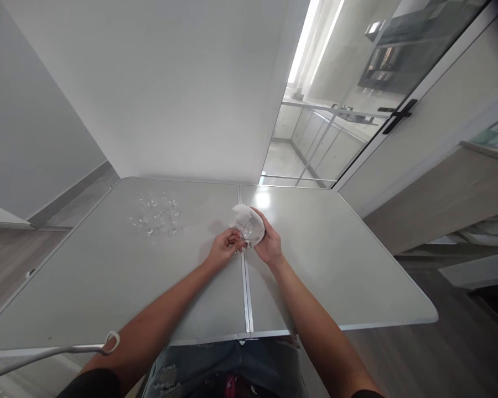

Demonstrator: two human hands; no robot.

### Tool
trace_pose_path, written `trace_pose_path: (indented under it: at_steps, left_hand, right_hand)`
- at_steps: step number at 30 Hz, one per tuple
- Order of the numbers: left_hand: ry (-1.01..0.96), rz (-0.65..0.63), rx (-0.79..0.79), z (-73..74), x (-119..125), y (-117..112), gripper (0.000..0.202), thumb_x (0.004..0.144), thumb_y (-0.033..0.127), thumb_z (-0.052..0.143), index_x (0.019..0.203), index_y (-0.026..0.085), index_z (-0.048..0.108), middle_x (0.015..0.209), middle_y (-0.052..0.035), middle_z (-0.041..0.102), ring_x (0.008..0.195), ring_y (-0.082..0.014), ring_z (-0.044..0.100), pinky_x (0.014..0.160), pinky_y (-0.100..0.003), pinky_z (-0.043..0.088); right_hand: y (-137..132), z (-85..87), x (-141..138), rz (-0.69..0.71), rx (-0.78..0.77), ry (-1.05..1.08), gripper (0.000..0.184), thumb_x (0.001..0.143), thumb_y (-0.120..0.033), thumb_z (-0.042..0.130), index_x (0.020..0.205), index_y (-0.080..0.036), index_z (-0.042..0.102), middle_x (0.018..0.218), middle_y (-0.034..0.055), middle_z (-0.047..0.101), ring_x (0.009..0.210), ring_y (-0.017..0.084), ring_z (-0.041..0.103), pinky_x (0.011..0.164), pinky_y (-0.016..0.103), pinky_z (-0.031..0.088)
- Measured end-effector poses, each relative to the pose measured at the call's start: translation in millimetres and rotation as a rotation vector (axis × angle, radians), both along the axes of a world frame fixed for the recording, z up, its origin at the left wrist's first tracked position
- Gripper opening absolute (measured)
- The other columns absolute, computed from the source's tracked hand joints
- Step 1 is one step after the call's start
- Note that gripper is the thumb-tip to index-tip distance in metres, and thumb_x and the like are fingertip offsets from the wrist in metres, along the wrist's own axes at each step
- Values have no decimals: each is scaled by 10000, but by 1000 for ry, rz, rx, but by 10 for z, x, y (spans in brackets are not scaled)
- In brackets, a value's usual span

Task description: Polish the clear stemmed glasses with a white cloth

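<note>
Above the table's middle seam, my right hand wraps round a white cloth or paper from the right side. Inside its folds shows a clear, rounded glass. My left hand is closed at the lower left of this glass, fingers pinching its near end; the exact part they grip is hidden. To the left on the table stands a cluster of several clear glasses, their outlines faint against the pale top.
The pale folding table has a metal seam down its middle and stands against a white wall. A glass door is at the back right. A grey cable with a white loop crosses the near left edge.
</note>
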State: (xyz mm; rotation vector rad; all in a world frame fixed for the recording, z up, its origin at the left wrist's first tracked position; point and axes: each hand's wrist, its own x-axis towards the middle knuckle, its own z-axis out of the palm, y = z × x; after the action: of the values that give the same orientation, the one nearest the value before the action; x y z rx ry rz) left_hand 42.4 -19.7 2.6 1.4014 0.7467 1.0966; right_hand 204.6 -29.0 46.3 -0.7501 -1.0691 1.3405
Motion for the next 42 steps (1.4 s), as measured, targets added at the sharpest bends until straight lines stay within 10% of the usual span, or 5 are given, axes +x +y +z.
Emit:
trace_pose_path:
  at_steps: [12, 21, 27, 35, 42]
  left_hand:
    - [76, 197, 52, 73, -14, -2, 326, 932, 465, 592, 800, 167, 607, 639, 8, 578, 534, -110, 536, 542, -238, 448]
    - [747, 360, 858, -128, -147, 111, 124, 892, 138, 487, 856, 176, 599, 695, -68, 681, 582, -180, 628, 541, -272, 426]
    - [800, 233, 1078, -73, -206, 119, 158, 970, 200, 504, 880, 178, 632, 733, -82, 703, 676, -193, 678, 630, -292, 492]
    - [684, 196, 952, -157, -277, 173, 169, 970, 288, 563, 950, 186, 696, 781, -81, 749, 677, -186, 699, 633, -286, 517]
    - [496, 181, 636, -110, -262, 130, 145, 893, 330, 673, 915, 205, 744, 787, -59, 777, 645, -178, 700, 639, -289, 532]
  right_hand:
    - [-39, -286, -156, -241, 442, -583, 535, 1032, -353, 421, 1563, -318, 366, 1482, 71, 542, 1204, 242, 607, 1051, 428, 494]
    - [32, -111, 101, -247, 981, -1276, 423, 977, -220, 520, 1389, -296, 580, 1302, 48, 692, 1310, 255, 553, 1246, 621, 67]
    - [31, -108, 152, -247, 695, -1021, 288, 980, -366, 516, 1019, -222, 762, 853, 58, 731, 878, 225, 645, 926, 418, 472]
    - [104, -111, 201, -58, 65, -308, 580, 986, -585, 419, 779, -188, 787, 692, 49, 674, 690, 183, 596, 693, 310, 448]
    - [142, -55, 296, 53, -56, -141, 478, 940, -578, 512, 863, -186, 775, 790, 40, 679, 701, 158, 589, 647, 268, 460]
